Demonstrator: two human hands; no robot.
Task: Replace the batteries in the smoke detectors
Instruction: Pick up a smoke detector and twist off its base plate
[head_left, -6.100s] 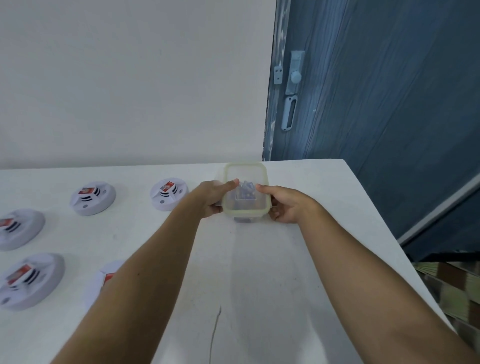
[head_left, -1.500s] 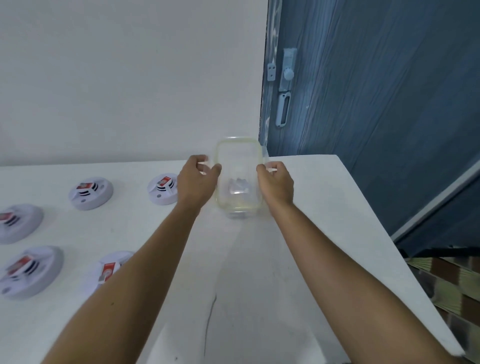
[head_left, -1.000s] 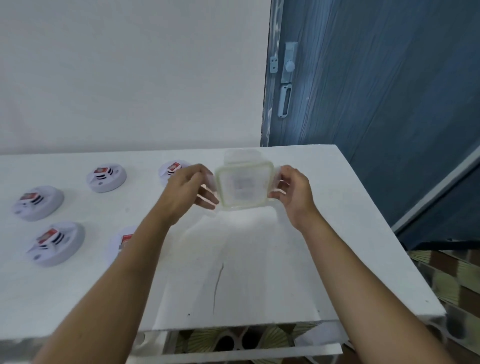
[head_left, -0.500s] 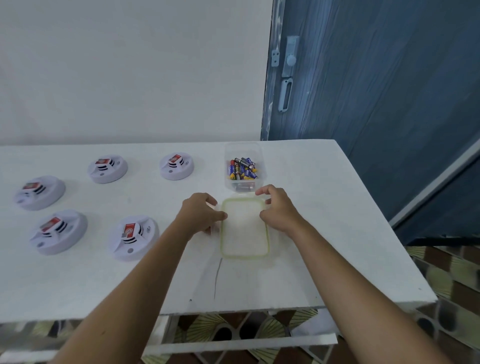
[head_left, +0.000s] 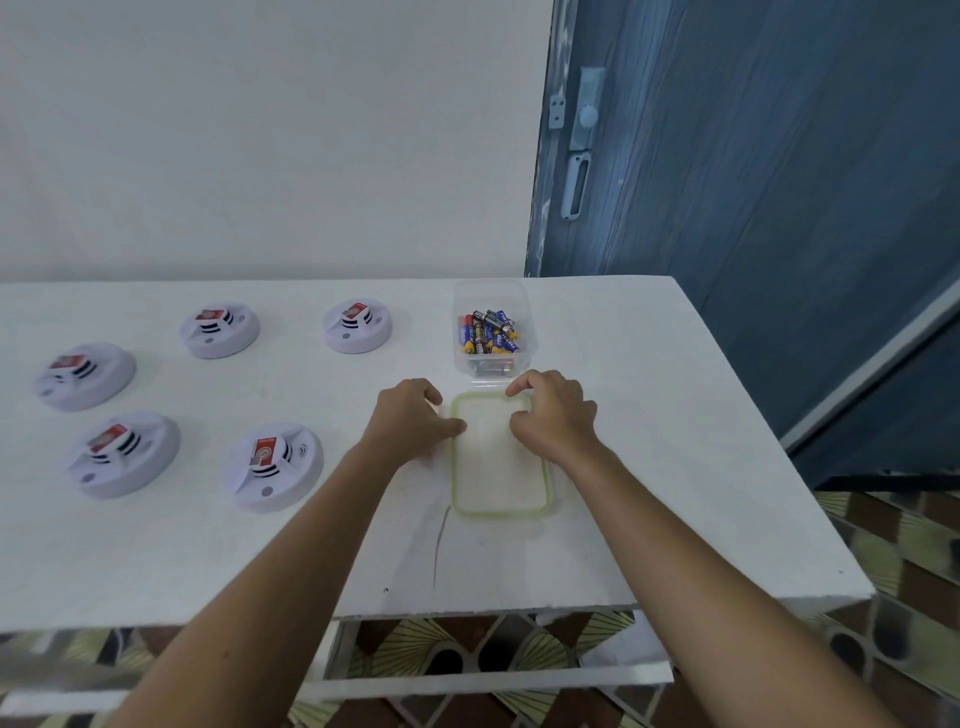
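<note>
A clear plastic container (head_left: 523, 306) stands uncovered at the back of the white table (head_left: 665, 426), with several AA batteries (head_left: 485, 332) inside. Its green-rimmed lid (head_left: 498, 467) lies flat on the table just in front of it. My left hand (head_left: 413, 421) grips the lid's left edge near the far end, thumb against the rim. My right hand (head_left: 553, 415) curls over the lid's far right corner. Several white round smoke detectors lie to the left, the nearest (head_left: 272, 465) beside my left forearm, another (head_left: 357, 326) just left of the container.
More detectors lie at the far left, one of them (head_left: 122, 452) near the front. A blue door (head_left: 753, 182) stands behind the table's right end. The table's right edge and front edge drop to a patterned floor (head_left: 909, 545).
The lid came off the container, was carried toward me and set flat on the table in front of it. Over the last half second both hands stayed on the lid.
</note>
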